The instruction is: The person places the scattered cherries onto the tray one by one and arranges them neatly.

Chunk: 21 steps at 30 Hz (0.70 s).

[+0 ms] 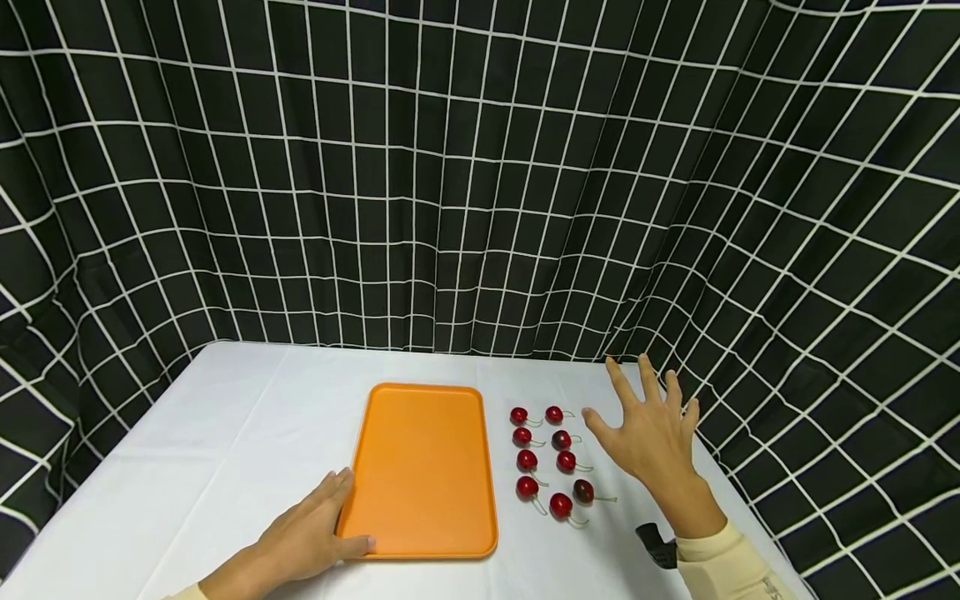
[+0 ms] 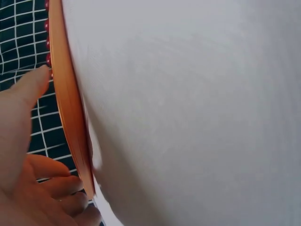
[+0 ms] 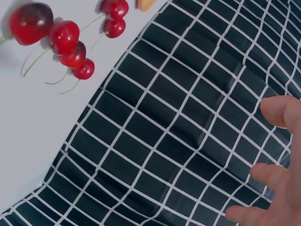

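An orange tray (image 1: 420, 475) lies on the white table. My left hand (image 1: 307, 529) is at its near left corner, the fingers fairly straight along the left side and the thumb at the near rim. In the left wrist view the tray's side (image 2: 68, 89) shows edge-on beside the thumb and fingers. My right hand (image 1: 652, 437) is raised, fingers spread and holding nothing, to the right of several dark red cherries (image 1: 527, 460) with stems. The cherries form two columns beside the tray. In the right wrist view some cherries (image 3: 64, 37) show at upper left, apart from the fingertips (image 3: 277, 110).
A white cloth (image 1: 225, 450) covers the table. Black curtains with a white grid (image 1: 420, 167) stand behind it and along both sides. A black strap or band (image 1: 656, 546) shows by the right wrist.
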Motion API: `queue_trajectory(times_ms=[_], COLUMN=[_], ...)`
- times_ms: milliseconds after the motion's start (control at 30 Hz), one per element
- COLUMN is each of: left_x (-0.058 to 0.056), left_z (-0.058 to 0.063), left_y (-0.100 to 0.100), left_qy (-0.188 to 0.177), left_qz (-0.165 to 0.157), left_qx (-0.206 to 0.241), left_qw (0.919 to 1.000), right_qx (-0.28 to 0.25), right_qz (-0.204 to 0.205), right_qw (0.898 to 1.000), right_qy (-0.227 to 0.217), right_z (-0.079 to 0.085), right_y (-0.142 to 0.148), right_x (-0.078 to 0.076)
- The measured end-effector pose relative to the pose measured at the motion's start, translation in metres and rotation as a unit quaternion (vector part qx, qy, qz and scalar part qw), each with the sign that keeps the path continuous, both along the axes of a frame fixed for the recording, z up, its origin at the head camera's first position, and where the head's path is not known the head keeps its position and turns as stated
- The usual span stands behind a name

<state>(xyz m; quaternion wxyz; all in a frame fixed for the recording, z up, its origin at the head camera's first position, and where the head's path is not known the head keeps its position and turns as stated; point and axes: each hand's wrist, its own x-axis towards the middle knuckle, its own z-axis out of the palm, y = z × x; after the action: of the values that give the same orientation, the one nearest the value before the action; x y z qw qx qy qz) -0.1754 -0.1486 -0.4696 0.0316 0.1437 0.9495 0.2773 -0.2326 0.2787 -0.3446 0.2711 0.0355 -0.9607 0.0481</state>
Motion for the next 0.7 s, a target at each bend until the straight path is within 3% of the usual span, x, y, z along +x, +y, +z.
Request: queue_trajectory(times_ms=[333,467,567,700], left_x=[0.001,0.001,0.001,0.001], left_z=[-0.005,-0.006,-0.007,-0.007], left_y=[-0.004,-0.004,-0.005,-0.005], left_qy=[-0.013,-0.017,-0.016,-0.019], left_qz=[-0.037,-0.040,-0.042,-0.042], left_qx=[0.006,0.012,0.015,0.019], left_qw=[0.9992,0.9990,0.9989,0.9988], right_qx=[-0.006,-0.022,-0.072,-0.171], right_qz=[0.031,0.057,0.096,0.151], right_qw=[0.999,0.995,0.984,0.958], right_qy=[0.032,0.077,0.133,0.175], right_z=[-0.010,-0.015,-0.021,-0.032], right_y=[-0.001,-0.001,-0.002,-0.007], right_x=[0.004,0.006,0.008,0.012])
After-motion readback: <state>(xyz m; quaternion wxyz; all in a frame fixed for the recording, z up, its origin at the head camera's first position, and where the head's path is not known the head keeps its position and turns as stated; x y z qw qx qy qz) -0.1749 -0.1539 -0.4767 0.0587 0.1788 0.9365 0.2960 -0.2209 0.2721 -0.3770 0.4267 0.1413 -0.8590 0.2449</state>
